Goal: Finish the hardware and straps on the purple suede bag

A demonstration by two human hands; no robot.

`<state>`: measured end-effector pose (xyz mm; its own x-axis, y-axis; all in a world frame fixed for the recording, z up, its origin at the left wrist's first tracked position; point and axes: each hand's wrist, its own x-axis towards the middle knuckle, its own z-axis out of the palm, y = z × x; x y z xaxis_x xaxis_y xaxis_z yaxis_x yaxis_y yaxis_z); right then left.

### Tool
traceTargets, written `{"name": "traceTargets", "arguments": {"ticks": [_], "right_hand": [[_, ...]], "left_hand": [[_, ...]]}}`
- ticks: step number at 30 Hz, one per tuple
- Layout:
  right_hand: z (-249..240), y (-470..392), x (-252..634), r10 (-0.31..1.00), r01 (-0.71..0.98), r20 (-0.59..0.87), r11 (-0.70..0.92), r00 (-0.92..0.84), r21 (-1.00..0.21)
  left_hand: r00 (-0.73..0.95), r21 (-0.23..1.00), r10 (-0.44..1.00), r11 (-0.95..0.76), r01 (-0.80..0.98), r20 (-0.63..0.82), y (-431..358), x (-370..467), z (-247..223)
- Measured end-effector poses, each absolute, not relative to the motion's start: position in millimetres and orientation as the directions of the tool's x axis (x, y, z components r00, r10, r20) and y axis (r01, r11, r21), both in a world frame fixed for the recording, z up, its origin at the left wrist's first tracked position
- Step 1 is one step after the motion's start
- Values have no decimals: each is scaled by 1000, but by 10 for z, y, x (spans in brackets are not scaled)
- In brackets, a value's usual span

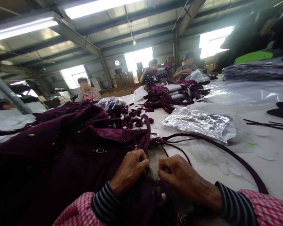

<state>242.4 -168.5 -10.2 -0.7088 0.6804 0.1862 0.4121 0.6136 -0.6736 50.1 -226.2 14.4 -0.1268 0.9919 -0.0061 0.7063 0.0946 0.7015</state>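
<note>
left hand (129, 171): gripping the dark purple velvety bag (73, 157) edge.
right hand (179, 174): pinching the same edge.
tip: keeping the fabric taut between both is helping.

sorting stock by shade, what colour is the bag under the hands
Dark purple bag with small gold studs, seen best in the head view.

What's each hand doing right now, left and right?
Left hand: closed, gripping the purple bag at its edge.
Right hand: closed, fingers curled on the same bag; exactly what it pinches cannot be told.
</note>
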Motion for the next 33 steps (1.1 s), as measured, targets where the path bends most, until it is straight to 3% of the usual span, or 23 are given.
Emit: {"name": "traceTargets", "arguments": {"ticks": [13, 27, 33], "right_hand": [[-71, -1697, 2415, 688, 443, 150, 602, -710, -665], [-173, -1681, 2369, 718, 359, 182, 531, -672, -768], [-171, -1738, 2412, 706, 374, 179, 553, -685, -745]], "left_hand": [[-122, 675, 992, 98, 731, -11, -2263, 521, 155], [-67, 658, 998, 50, 751, 0, -2288, 503, 175], [-72, 659, 997, 55, 750, -1, -2287, 512, 167]]}}
